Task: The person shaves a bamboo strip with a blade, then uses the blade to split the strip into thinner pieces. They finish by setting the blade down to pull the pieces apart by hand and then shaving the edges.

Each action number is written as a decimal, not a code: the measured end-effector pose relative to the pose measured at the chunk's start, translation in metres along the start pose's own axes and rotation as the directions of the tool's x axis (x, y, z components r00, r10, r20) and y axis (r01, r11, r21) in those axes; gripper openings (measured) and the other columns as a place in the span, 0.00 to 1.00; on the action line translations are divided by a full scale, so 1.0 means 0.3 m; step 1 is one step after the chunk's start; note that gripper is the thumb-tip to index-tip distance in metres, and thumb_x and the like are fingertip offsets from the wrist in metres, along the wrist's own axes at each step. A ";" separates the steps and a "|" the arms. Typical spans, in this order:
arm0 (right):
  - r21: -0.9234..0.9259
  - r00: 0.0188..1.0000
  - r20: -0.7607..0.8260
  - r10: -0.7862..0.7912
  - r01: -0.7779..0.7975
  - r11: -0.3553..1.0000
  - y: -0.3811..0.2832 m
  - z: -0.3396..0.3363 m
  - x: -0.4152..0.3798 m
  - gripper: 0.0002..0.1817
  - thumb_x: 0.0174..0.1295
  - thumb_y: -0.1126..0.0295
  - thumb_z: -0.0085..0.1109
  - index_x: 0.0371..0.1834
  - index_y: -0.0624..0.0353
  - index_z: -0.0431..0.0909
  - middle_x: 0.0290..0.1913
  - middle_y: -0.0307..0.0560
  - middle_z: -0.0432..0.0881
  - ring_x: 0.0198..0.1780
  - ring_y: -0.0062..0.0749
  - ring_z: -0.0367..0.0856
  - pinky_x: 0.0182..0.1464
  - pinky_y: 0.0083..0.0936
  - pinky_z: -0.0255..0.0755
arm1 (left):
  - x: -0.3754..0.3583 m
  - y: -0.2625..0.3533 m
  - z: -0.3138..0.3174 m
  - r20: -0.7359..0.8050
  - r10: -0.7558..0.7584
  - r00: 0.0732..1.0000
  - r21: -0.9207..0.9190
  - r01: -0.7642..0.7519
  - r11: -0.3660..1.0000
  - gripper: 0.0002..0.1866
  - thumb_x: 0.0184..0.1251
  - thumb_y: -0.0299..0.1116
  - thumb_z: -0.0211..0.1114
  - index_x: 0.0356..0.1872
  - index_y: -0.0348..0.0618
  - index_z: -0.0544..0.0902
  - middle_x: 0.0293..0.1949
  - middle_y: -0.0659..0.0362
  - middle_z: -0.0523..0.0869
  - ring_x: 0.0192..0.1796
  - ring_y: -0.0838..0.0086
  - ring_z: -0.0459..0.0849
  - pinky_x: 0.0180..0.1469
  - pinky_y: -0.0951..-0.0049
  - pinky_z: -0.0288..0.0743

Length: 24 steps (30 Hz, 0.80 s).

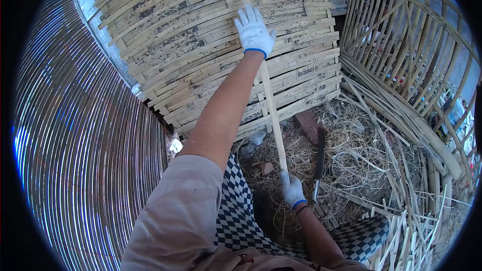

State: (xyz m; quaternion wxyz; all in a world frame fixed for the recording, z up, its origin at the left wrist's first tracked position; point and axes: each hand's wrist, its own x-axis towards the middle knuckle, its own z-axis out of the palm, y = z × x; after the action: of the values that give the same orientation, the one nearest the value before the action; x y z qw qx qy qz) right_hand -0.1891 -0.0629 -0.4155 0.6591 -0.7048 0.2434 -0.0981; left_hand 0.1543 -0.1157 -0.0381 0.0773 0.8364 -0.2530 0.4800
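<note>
My left hand (254, 31), in a white knit glove with a blue cuff, lies flat with fingers spread across a long bamboo strip (271, 103) and the woven bamboo panel (175, 45) under it. The strip runs from the panel's top edge down toward me. Around its lower end my gloved right hand (292, 189) is closed. The panel is pale slats with dark speckles, leaning in front of me. A machete (320, 158) with a dark blade lies just right of my right hand, on ground covered in shavings.
Bamboo shavings (351, 150) litter the ground, with a reddish brick (307, 123) among them. Bundled bamboo strips (401, 120) lie at the right, below a slatted bamboo frame (396, 35). A ribbed, shiny screen (95, 135) stands at the left. Checkered cloth (233, 211) covers my legs.
</note>
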 end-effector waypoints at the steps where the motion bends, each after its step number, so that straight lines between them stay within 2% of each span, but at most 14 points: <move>1: -0.011 1.000 0.004 -0.006 0.006 1.000 0.002 -0.001 0.000 0.39 0.75 0.35 0.51 0.37 0.71 0.83 0.25 0.54 0.80 0.30 0.36 0.77 0.40 0.41 0.73 | -0.036 0.009 -0.009 0.023 -0.011 1.000 0.001 0.011 1.000 0.53 0.66 0.60 0.67 0.81 0.33 0.58 0.84 0.40 0.51 0.84 0.40 0.52 0.82 0.41 0.48; 4: -0.006 1.000 -0.002 -0.021 0.021 1.000 -0.006 0.000 0.004 0.40 0.75 0.35 0.51 0.35 0.71 0.82 0.25 0.55 0.80 0.30 0.39 0.79 0.40 0.42 0.73 | -0.126 0.039 -0.032 0.071 -0.041 0.997 -0.014 0.042 0.999 0.53 0.66 0.59 0.69 0.81 0.33 0.58 0.84 0.40 0.51 0.84 0.39 0.52 0.82 0.42 0.49; 7: -0.050 0.999 0.043 0.007 -0.005 0.999 0.005 -0.008 0.014 0.32 0.78 0.40 0.53 0.38 0.65 0.82 0.27 0.37 0.78 0.29 0.22 0.73 0.33 0.29 0.70 | -0.168 0.047 -0.018 0.013 -0.036 0.999 -0.054 0.036 0.998 0.52 0.65 0.55 0.71 0.80 0.30 0.59 0.83 0.39 0.52 0.83 0.38 0.54 0.80 0.41 0.54; 10: -0.133 1.000 0.002 0.022 -0.021 0.991 -0.002 -0.019 0.021 0.34 0.77 0.39 0.53 0.38 0.67 0.82 0.27 0.41 0.80 0.29 0.25 0.75 0.35 0.32 0.71 | -0.169 0.056 -0.001 0.021 -0.052 0.998 -0.054 0.054 0.997 0.52 0.65 0.54 0.70 0.80 0.31 0.58 0.83 0.40 0.52 0.83 0.39 0.55 0.79 0.42 0.56; 13: -0.137 0.999 -0.026 0.037 -0.040 0.990 -0.089 -0.060 -0.010 0.40 0.75 0.35 0.51 0.38 0.71 0.83 0.27 0.58 0.82 0.31 0.45 0.82 0.40 0.42 0.74 | -0.165 0.065 0.020 0.018 -0.070 0.997 -0.053 0.071 0.996 0.52 0.64 0.54 0.71 0.81 0.31 0.58 0.83 0.40 0.52 0.83 0.40 0.55 0.79 0.43 0.56; 16: -0.127 1.000 -0.014 -0.018 0.016 0.992 -0.092 -0.062 0.001 0.39 0.75 0.35 0.50 0.39 0.71 0.84 0.29 0.61 0.84 0.34 0.50 0.84 0.42 0.44 0.75 | -0.159 0.059 0.049 0.009 -0.075 0.997 -0.023 0.076 0.997 0.52 0.63 0.54 0.72 0.80 0.31 0.59 0.83 0.40 0.53 0.82 0.41 0.57 0.78 0.44 0.58; 20: -0.202 0.997 -0.036 -0.066 0.057 0.978 -0.063 -0.054 0.013 0.38 0.75 0.37 0.51 0.43 0.70 0.84 0.29 0.62 0.84 0.36 0.54 0.86 0.43 0.45 0.75 | -0.166 0.065 0.034 0.006 -0.092 0.996 -0.044 0.092 0.995 0.52 0.62 0.53 0.72 0.80 0.32 0.60 0.83 0.40 0.54 0.81 0.42 0.59 0.77 0.44 0.60; 24: -0.200 0.999 -0.029 -0.017 0.011 0.980 -0.070 -0.057 0.012 0.38 0.74 0.36 0.51 0.44 0.69 0.85 0.31 0.65 0.85 0.39 0.59 0.87 0.45 0.48 0.76 | -0.245 0.098 -0.010 0.056 -0.119 0.991 -0.123 0.126 0.984 0.52 0.61 0.51 0.74 0.80 0.33 0.59 0.83 0.40 0.54 0.81 0.42 0.59 0.76 0.44 0.61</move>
State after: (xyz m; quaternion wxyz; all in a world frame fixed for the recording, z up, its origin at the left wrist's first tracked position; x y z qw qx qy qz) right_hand -0.1893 -0.0794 -0.3938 0.5807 -0.7674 0.2570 -0.0886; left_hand 0.1071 -0.1141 -0.1018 0.1533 0.8552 -0.2327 0.4371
